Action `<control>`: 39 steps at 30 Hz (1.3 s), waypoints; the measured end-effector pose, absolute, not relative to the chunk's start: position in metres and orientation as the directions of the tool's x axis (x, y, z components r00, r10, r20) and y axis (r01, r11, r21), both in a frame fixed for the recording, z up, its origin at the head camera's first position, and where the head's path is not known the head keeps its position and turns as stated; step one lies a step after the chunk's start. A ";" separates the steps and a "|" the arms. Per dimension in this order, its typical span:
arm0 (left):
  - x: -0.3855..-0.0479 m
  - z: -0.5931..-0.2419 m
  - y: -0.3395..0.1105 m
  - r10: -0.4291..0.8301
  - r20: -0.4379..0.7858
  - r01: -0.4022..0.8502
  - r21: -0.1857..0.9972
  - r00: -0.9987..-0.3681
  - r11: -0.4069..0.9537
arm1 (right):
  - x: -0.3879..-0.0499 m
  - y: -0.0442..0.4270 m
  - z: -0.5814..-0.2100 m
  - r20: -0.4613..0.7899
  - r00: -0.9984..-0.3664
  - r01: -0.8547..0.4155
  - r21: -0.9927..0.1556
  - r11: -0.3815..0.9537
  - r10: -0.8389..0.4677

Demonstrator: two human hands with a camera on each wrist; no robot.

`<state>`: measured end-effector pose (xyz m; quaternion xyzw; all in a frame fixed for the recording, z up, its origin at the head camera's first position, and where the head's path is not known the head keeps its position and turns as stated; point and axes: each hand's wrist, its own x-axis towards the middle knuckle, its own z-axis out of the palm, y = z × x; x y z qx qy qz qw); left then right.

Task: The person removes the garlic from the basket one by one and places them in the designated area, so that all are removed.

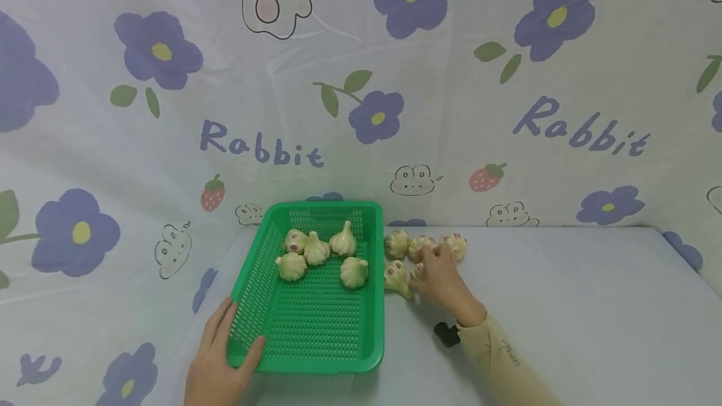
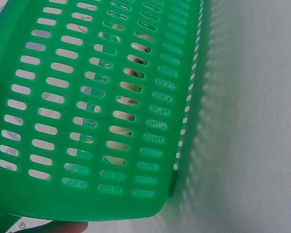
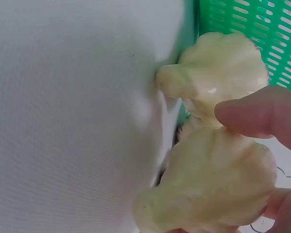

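My left hand (image 1: 217,356) rests at the near left corner of a green plastic basket (image 1: 379,318), fingers extended along its left side and thumb by the front rim. Inside the basket lie several garlic bulbs (image 1: 316,249). To the right of it, my right hand (image 1: 448,281) pinches a garlic bulb (image 3: 213,179) between thumb and fingers. Another bulb (image 3: 223,68) lies beside that one, close to the basket wall. Three more bulbs form a row behind the right hand, including one at the left end (image 1: 397,244). The left wrist view shows mostly the basket's slotted side (image 2: 102,116).
A white table surface (image 1: 592,318) extends to the right. Behind it hangs a white cloth (image 1: 451,111) printed with flowers, rabbits and lettering. A small black object (image 1: 447,334) shows by the right wrist.
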<state>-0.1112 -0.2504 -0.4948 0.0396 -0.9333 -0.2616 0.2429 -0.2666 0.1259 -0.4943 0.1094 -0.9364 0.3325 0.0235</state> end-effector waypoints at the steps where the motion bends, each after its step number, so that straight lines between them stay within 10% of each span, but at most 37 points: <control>1: -0.111 -0.495 -0.250 -0.201 0.433 0.053 0.507 -0.879 0.860 | -0.267 0.126 -0.494 0.114 -0.976 -0.217 -0.616 0.757 -0.187; 39: -0.112 -0.501 -0.250 -0.208 0.456 0.060 0.506 -0.865 0.860 | -0.268 0.133 -0.487 0.138 -0.977 -0.214 -0.588 0.780 -0.164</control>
